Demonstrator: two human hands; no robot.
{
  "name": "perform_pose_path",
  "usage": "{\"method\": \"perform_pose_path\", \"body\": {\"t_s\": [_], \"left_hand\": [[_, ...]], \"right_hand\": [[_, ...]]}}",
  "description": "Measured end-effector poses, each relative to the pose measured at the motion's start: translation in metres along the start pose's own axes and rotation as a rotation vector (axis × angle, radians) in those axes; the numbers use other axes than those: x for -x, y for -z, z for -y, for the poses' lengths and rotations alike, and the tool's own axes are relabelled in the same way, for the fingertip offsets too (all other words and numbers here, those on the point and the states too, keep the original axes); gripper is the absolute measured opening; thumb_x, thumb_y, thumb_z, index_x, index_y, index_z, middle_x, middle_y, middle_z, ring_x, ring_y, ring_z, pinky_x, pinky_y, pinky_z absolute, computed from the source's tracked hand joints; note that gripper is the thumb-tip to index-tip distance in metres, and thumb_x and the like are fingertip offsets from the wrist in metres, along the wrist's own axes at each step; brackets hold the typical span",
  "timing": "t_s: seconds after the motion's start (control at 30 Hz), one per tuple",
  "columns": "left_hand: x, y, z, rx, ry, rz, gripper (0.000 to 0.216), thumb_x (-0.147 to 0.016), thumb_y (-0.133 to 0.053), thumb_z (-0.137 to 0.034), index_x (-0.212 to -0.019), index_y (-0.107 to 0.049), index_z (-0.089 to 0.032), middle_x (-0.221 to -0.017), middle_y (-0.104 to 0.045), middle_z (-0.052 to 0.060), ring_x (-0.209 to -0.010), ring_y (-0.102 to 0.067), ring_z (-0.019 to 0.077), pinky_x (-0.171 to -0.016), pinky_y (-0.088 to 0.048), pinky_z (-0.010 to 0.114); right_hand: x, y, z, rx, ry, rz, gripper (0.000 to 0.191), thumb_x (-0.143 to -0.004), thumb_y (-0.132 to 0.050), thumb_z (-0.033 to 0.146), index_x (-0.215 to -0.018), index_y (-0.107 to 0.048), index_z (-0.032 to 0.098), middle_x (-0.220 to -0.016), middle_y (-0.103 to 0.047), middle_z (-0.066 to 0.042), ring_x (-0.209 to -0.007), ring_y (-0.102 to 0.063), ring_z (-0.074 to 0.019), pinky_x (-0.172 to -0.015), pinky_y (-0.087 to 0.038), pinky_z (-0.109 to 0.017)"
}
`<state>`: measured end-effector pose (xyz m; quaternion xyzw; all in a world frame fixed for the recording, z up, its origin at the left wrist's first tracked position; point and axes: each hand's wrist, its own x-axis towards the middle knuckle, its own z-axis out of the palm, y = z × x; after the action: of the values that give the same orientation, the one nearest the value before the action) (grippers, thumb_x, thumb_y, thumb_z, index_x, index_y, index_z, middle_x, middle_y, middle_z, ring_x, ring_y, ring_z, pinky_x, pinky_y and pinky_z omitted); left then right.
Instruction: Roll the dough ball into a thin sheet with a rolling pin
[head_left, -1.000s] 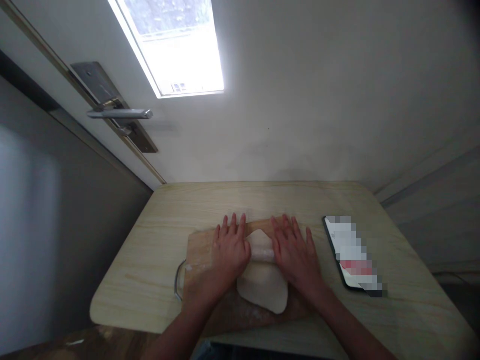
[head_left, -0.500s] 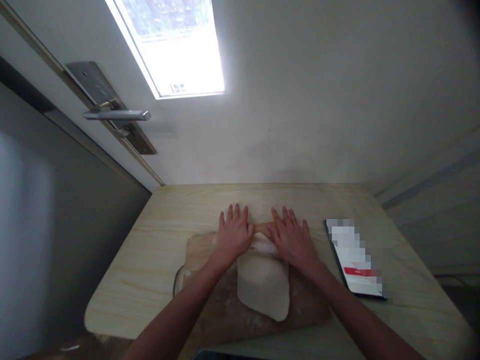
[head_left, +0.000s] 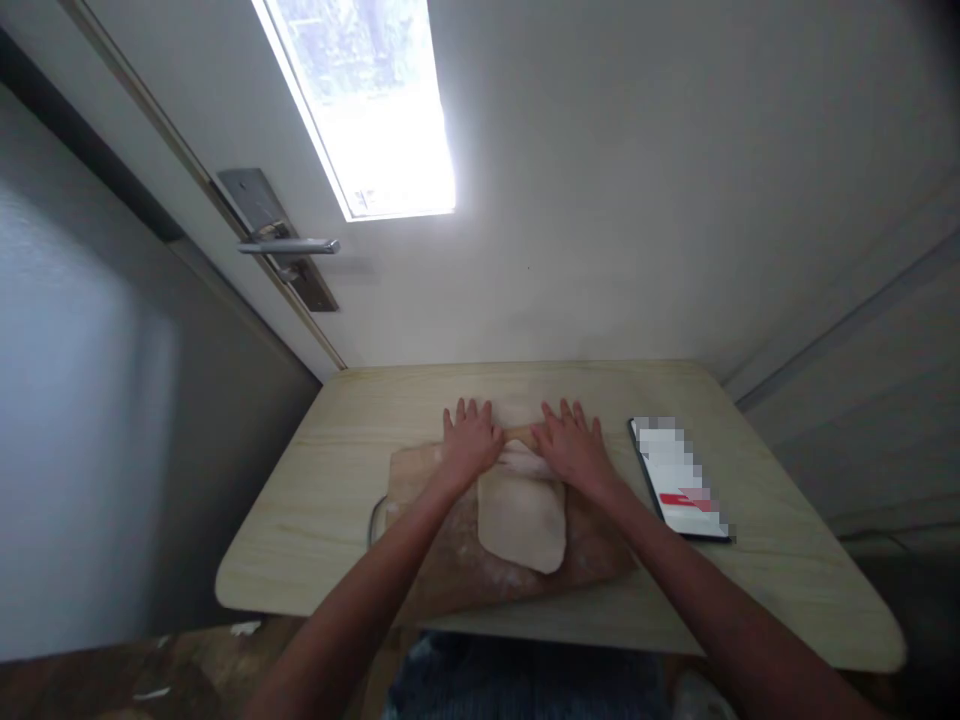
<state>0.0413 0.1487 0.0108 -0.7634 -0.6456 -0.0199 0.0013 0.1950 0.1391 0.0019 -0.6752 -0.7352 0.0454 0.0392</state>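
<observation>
A pale, flattened sheet of dough (head_left: 521, 520) lies on a floured wooden board (head_left: 442, 585). Across its far end is a wooden rolling pin (head_left: 519, 434), of which only the middle shows between my hands. My left hand (head_left: 472, 442) lies palm down over the pin's left part, fingers stretched forward and apart. Over the right part rests my right hand (head_left: 571, 440), also flat with its fingers spread. Both thumbs point inward along the pin. The pin's ends are hidden under the hands, and the dough's far edge is partly covered.
The light wooden table (head_left: 300, 520) stands against a white door (head_left: 600, 180) with a metal handle (head_left: 289, 246). A tablet-like device (head_left: 682, 490), its screen partly blurred, lies right of the board. A curved metal handle (head_left: 373, 520) sticks out at the board's left edge.
The head view has shifted, so the table sits smaller and more of its front edge and my lap show. Both hands stay flat on the pin at the dough's far end.
</observation>
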Motion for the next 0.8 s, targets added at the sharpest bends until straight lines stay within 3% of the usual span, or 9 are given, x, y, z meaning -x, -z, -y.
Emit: {"method": "perform_pose_path", "body": {"t_s": [0.23,0.43,0.53,0.6,0.8], "left_hand": [[0.042,0.008,0.007,0.019,-0.104,0.078,0.049,-0.083,-0.03,-0.031,-0.129,-0.029,-0.013,-0.132,-0.034,0.017,-0.122,-0.03,0.027,-0.095,-0.029,0.043],[0.022,0.005,0.023,0.032,-0.267,0.198,0.056,-0.082,-0.032,-0.038,-0.133,-0.022,-0.017,-0.137,-0.026,0.015,-0.125,-0.024,0.0272,-0.098,-0.022,0.045],[0.013,0.002,0.026,0.056,-0.327,0.253,0.056,-0.083,-0.028,-0.039,-0.134,-0.017,-0.017,-0.139,-0.022,0.013,-0.127,-0.019,0.0256,-0.099,-0.02,0.046],[0.013,0.0,0.026,0.063,-0.32,0.238,0.053,-0.085,-0.024,-0.038,-0.134,-0.016,-0.018,-0.139,-0.022,0.011,-0.128,-0.018,0.0248,-0.099,-0.02,0.046],[0.028,0.004,0.016,-0.014,-0.222,0.041,0.052,-0.085,-0.026,-0.031,-0.134,-0.016,-0.019,-0.138,-0.026,0.009,-0.127,-0.019,0.0241,-0.1,-0.017,0.047]], "right_hand": [[0.034,0.002,-0.013,0.01,0.278,0.006,0.051,-0.087,-0.022,0.037,-0.129,-0.033,0.01,-0.132,-0.035,-0.016,-0.124,-0.025,-0.0248,-0.096,-0.027,-0.042],[0.014,0.004,-0.024,0.081,0.478,0.046,0.047,-0.085,-0.025,0.035,-0.128,-0.036,0.017,-0.133,-0.037,-0.011,-0.125,-0.025,-0.0237,-0.099,-0.019,-0.045],[0.009,0.002,-0.024,0.063,0.507,0.05,0.047,-0.086,-0.023,0.034,-0.129,-0.035,0.019,-0.134,-0.035,-0.011,-0.125,-0.024,-0.0227,-0.099,-0.021,-0.044],[0.01,0.0,-0.024,0.047,0.498,0.024,0.048,-0.086,-0.025,0.035,-0.13,-0.032,0.02,-0.136,-0.03,-0.012,-0.126,-0.022,-0.0233,-0.098,-0.023,-0.043],[0.02,-0.001,-0.023,0.039,0.446,-0.029,0.048,-0.085,-0.028,0.032,-0.132,-0.028,0.021,-0.138,-0.027,-0.013,-0.127,-0.019,-0.0244,-0.098,-0.021,-0.045]]}}
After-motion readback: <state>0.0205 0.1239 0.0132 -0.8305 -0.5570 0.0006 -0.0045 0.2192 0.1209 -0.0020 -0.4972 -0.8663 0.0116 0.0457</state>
